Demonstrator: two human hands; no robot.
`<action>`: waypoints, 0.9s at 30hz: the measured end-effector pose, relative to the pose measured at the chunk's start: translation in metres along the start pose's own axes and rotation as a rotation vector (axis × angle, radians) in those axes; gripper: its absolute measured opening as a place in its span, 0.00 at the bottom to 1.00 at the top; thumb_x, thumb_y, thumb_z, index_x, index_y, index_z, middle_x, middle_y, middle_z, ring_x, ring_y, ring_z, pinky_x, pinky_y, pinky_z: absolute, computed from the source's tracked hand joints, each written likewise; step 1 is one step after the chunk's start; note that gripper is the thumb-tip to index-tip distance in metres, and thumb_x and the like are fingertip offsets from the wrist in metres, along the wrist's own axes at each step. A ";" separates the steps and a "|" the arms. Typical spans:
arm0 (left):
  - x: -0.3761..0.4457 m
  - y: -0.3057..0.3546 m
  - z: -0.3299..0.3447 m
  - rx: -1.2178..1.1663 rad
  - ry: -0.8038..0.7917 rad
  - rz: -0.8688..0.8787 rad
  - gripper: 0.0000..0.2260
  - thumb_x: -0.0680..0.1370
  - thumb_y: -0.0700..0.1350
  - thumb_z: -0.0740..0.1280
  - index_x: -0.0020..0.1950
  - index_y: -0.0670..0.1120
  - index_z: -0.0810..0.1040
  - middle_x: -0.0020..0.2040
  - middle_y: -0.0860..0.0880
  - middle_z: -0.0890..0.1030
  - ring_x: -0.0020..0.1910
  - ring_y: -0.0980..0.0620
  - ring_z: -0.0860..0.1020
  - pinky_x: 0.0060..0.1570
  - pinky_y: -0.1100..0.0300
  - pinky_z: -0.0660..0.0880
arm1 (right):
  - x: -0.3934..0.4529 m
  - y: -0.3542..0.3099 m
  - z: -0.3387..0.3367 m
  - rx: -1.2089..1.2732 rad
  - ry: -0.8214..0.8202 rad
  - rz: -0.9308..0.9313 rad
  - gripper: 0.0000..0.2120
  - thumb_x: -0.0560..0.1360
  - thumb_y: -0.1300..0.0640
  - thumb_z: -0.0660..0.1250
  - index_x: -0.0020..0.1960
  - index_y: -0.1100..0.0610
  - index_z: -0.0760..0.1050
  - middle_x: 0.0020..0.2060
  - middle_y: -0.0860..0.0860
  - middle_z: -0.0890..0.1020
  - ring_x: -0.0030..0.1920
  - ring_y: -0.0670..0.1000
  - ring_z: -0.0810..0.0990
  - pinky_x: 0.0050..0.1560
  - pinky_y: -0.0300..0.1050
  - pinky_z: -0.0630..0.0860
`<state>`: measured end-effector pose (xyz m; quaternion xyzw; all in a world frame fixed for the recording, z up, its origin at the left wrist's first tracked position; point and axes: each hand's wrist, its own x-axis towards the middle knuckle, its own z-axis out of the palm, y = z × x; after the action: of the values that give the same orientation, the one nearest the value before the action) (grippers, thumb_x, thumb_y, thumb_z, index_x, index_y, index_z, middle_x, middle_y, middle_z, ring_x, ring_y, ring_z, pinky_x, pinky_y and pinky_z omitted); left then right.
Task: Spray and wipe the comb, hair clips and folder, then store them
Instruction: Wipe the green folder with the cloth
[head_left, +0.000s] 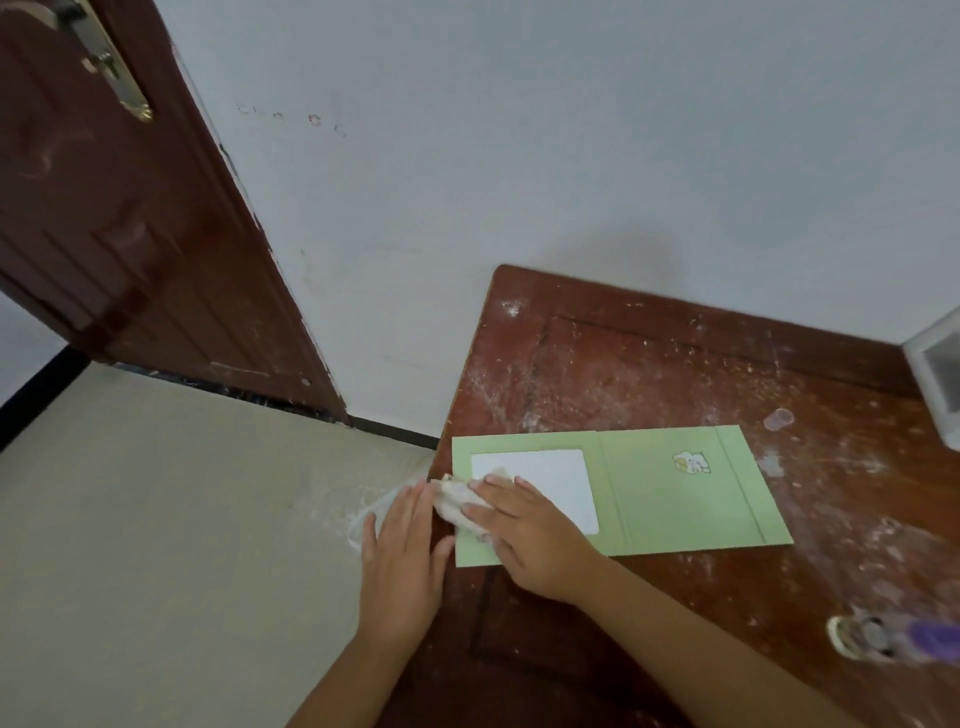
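A light green folder (670, 499) lies flat on the brown wooden table (649, 364), with a white panel on its left half and a small sticker on its right. My right hand (524, 535) presses a crumpled white cloth (460, 501) onto the folder's left edge. My left hand (402, 561) rests flat, fingers extended, against the table's left edge beside the cloth. No comb or hair clips are in view.
A blurred spray bottle (893, 636) with a purple part lies at the table's right front. A small clear purple cap (778, 419) and a white container (937, 384) sit at the far right. A dark wooden door (130, 208) stands left, over beige floor.
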<state>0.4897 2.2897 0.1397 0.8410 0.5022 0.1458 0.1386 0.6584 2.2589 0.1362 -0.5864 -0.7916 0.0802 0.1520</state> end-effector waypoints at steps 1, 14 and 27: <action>0.003 -0.002 -0.003 -0.008 -0.036 0.019 0.17 0.75 0.47 0.53 0.61 0.44 0.68 0.54 0.45 0.82 0.59 0.45 0.76 0.48 0.41 0.75 | 0.000 -0.002 -0.001 -0.016 0.013 0.000 0.20 0.70 0.55 0.53 0.56 0.55 0.78 0.57 0.55 0.80 0.57 0.56 0.78 0.57 0.57 0.69; 0.069 0.019 -0.027 0.171 -0.481 0.078 0.21 0.80 0.41 0.49 0.74 0.47 0.58 0.76 0.53 0.53 0.76 0.53 0.48 0.73 0.52 0.48 | -0.045 -0.039 0.007 -0.042 0.201 0.126 0.16 0.75 0.56 0.51 0.56 0.51 0.75 0.55 0.50 0.80 0.57 0.51 0.77 0.56 0.49 0.75; 0.051 0.007 -0.014 0.117 -0.505 0.049 0.24 0.81 0.53 0.50 0.75 0.50 0.48 0.77 0.53 0.44 0.76 0.53 0.43 0.73 0.48 0.45 | -0.059 -0.029 0.003 -0.120 0.160 0.256 0.19 0.79 0.58 0.41 0.61 0.54 0.67 0.57 0.53 0.80 0.57 0.52 0.78 0.64 0.44 0.66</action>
<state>0.5129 2.3326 0.1604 0.8692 0.4387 -0.0948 0.2072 0.6470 2.1939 0.1336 -0.6950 -0.6992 0.0043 0.1678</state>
